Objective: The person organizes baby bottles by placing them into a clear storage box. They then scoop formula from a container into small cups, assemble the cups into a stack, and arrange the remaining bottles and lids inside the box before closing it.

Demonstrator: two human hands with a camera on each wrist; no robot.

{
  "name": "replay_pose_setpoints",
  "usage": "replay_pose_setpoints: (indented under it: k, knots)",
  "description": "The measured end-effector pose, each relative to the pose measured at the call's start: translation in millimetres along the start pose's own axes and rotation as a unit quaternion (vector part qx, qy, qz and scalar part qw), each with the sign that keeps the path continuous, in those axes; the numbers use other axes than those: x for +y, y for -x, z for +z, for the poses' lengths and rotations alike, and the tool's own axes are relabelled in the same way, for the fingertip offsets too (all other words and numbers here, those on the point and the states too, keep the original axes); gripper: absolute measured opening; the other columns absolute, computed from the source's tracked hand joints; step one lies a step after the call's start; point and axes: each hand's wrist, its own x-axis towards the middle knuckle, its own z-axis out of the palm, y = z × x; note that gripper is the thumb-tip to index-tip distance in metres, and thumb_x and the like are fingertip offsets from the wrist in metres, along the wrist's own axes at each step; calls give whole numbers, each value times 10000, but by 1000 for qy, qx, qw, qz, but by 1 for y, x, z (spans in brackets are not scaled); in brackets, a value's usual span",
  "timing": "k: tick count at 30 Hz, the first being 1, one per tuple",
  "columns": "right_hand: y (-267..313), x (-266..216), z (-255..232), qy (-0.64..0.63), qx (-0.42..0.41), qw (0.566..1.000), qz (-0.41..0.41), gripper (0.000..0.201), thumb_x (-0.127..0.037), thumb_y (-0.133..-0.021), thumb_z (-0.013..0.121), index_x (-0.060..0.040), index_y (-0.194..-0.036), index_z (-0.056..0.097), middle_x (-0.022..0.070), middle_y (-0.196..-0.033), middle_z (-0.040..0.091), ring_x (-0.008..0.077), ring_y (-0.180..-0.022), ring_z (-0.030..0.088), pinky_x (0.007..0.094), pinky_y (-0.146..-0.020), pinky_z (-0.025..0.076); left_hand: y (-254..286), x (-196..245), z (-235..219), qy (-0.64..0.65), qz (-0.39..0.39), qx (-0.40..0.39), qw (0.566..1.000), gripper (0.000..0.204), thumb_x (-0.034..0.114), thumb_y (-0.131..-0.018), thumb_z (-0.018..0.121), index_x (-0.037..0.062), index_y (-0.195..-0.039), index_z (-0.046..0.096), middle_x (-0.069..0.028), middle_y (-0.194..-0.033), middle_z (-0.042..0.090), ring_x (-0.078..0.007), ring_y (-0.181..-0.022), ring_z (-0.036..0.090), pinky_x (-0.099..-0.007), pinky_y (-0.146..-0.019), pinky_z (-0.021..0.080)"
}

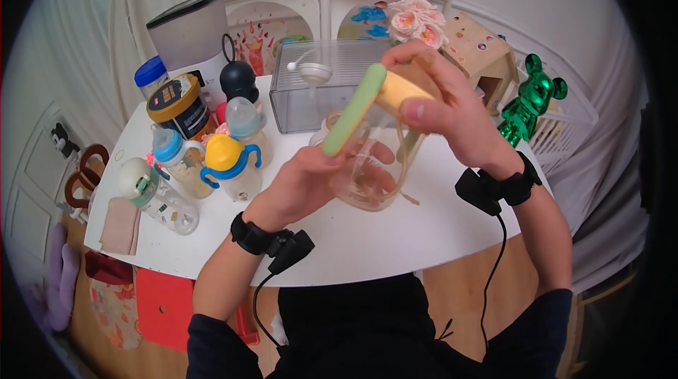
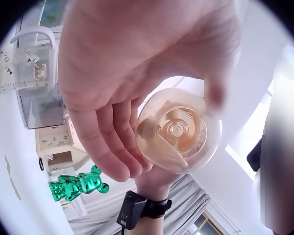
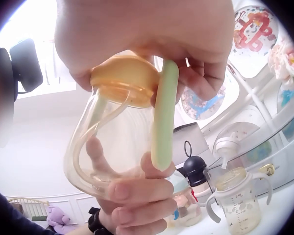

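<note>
Both hands hold a clear straw cup above the white table. My left hand grips its body from below, with fingers curled round the side. With fingers and thumb, my right hand grips the yellow collar at the top. Two green handles run down the cup's sides; the nearer handle passes between the hands. A pale straw curves down inside the clear wall. The left wrist view shows the cup's round base. My right hand hides the top of the collar.
Behind the cup stands an open white-handled bottle. A white straw lid sits on a transparent box. Several bottles, including a yellow-topped cup, crowd the left. A green bear figure and wooden house stand right.
</note>
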Motion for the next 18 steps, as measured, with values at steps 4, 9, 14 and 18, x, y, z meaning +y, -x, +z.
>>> replay_pose_setpoints:
  k: [4, 9, 14, 18]
  knots:
    - [4, 5, 1, 42, -9, 998, -34, 528, -407, -960, 816, -96, -1321, 587, 46, -1123, 658, 124, -979, 629, 304, -836, 544, 6, 3, 3, -44, 2, 5, 999, 780, 435, -991, 710, -9, -1584, 468, -137, -1459, 602, -247, -1272, 635, -417, -1070, 525]
    - [4, -6, 6, 57, -3, 996, 73, 601, -380, -909, 825, -97, -1357, 542, 18, -1185, 637, 105, -1064, 613, 275, -905, 514, 4, 4, 35, -306, 120, 149, 933, 899, 232, -866, 907, 35, -1612, 445, -100, -1320, 621, -203, -1266, 611, -376, -1042, 528]
    - [4, -15, 11, 115, -44, 991, 52, 584, -360, -910, 827, -92, -1341, 538, 14, -1150, 658, 101, -1040, 627, 272, -905, 514, 4, 9, 52, -391, 72, 189, 898, 979, 197, -779, 979, 63, -1591, 448, -81, -1233, 649, -183, -1256, 608, -370, -1035, 532]
    - [10, -20, 12, 17, -78, 994, 75, 583, -369, -913, 822, -89, -1338, 538, 20, -1157, 660, 100, -1052, 629, 281, -917, 514, 12, 21, 33, -132, -52, 55, 988, 918, 198, -816, 931, 62, -1582, 443, -92, -1256, 651, -199, -1267, 612, -358, -1016, 550]
